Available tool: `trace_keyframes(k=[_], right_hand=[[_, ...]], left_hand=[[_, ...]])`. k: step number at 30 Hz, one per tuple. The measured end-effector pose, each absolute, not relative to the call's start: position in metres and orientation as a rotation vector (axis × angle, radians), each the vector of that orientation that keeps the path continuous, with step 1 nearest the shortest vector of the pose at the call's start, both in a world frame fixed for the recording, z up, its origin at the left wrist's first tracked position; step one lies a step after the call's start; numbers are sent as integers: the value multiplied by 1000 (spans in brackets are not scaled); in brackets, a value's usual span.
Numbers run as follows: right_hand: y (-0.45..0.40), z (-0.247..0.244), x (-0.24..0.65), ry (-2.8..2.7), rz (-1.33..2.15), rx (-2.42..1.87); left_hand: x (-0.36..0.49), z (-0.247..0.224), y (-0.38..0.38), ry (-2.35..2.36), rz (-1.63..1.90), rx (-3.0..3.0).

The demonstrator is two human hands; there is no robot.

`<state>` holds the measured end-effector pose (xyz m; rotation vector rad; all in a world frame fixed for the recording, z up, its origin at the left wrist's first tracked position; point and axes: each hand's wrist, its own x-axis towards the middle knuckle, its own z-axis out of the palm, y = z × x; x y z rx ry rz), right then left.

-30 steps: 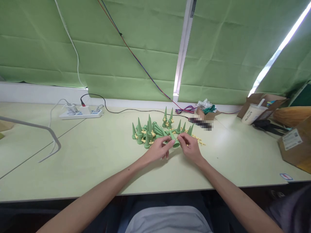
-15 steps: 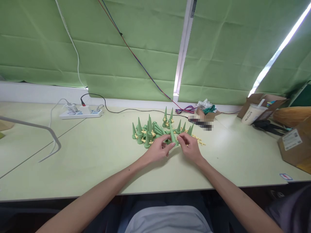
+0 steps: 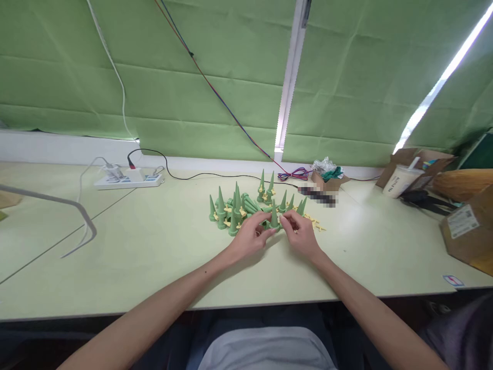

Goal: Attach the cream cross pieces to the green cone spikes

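Observation:
My left hand (image 3: pixel 252 234) is closed, thumb and fingers around the lower part of a green cone-shaped watering spike (image 3: pixel 274 215), which stands point up. Close against the spike's right side, my right hand (image 3: pixel 302 234) is closed in a pinch; what its fingertips hold is hidden. To the left, several green spikes (image 3: pixel 221 205) stand upright, with small yellow valves (image 3: pixel 242 211) at their sides. Green tubular pieces (image 3: pixel 250 204) lie in a heap behind my left hand. Loose yellow valves (image 3: pixel 318 225) are scattered beyond my right hand.
On the table (image 3: pixel 154 257), a white power strip (image 3: pixel 148 181) lies at the back left. A grey bent bar (image 3: pixel 87 218) crosses the left side. Toward the right are a small open box (image 3: pixel 331 182), a drink cup (image 3: pixel 402 181) and a cardboard box (image 3: pixel 468 226).
The spike between my hands has gone from leaning left to upright, and its tip sits lower. Both hands have stayed almost in place.

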<state>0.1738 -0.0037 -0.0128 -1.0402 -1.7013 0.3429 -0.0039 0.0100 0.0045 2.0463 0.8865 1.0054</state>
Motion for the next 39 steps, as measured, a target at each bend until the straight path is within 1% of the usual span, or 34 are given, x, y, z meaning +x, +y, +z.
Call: trace_keyframes(k=[26,32,36,39], right_hand=[[-3,-11,173,-1681,428,-1041],[-3,-12,173,-1641,418,-1045],[-2,-11,174,-1595,398,-1049],[-2,-11,174,-1595,383,-1044]], left_hand=[[-4,-4,12,818,1152,2340],[-3,-1,10,915,1151,2274],[-3,2,9,1008,1193,2111],[-3,6,8,1032,1124,1959]])
